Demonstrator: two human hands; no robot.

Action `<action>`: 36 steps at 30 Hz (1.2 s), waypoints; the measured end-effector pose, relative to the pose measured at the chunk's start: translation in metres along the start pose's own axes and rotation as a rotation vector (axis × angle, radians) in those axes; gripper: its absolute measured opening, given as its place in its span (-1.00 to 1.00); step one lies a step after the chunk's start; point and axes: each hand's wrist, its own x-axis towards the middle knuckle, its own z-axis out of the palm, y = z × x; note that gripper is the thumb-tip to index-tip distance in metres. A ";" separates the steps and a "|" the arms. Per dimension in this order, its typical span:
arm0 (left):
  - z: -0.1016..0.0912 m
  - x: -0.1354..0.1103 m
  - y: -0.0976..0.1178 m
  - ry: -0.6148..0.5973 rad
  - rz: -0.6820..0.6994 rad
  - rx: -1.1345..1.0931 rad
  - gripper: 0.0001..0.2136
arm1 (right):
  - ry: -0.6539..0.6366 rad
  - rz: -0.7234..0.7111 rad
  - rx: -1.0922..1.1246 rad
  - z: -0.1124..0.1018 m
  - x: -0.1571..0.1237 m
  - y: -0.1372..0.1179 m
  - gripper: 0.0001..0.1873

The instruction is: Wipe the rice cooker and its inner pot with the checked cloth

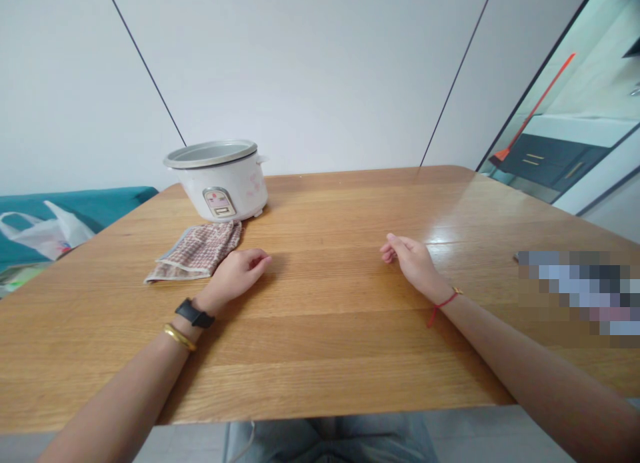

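My left hand (237, 271) rests on the wooden table (330, 330) with its fingers curled loosely and nothing in them. It lies just right of a folded checked cloth (197, 250), close to its edge. Behind the cloth stands a white rice cooker (220, 180) without a lid. My right hand (410, 260) rests on the table to the right, fingers curled together, also holding nothing. A black watch and a gold bangle are on my left wrist; a red string is on my right wrist.
A blurred-out object (580, 293) lies at the table's right edge. A teal sofa with a white plastic bag (45, 233) is at the left. A white wall stands behind the table, and a doorway with an orange mop (530, 113) is at the right.
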 end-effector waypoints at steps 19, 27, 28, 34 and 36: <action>0.001 0.000 -0.001 -0.005 -0.008 0.000 -0.61 | -0.005 -0.011 -0.033 0.002 0.000 -0.002 -0.26; -0.001 0.001 0.001 -0.012 -0.014 -0.003 -0.61 | -0.011 -0.002 -0.026 0.002 0.000 -0.002 -0.27; -0.001 0.001 0.001 -0.015 -0.019 -0.001 -0.61 | -0.011 0.000 -0.022 0.002 0.000 -0.002 -0.27; -0.001 0.000 0.001 -0.023 -0.028 -0.002 -0.61 | -0.012 0.007 -0.017 0.002 -0.001 -0.004 -0.26; 0.000 0.000 0.000 -0.023 -0.026 -0.002 -0.61 | -0.012 0.003 -0.026 0.002 -0.001 -0.005 -0.26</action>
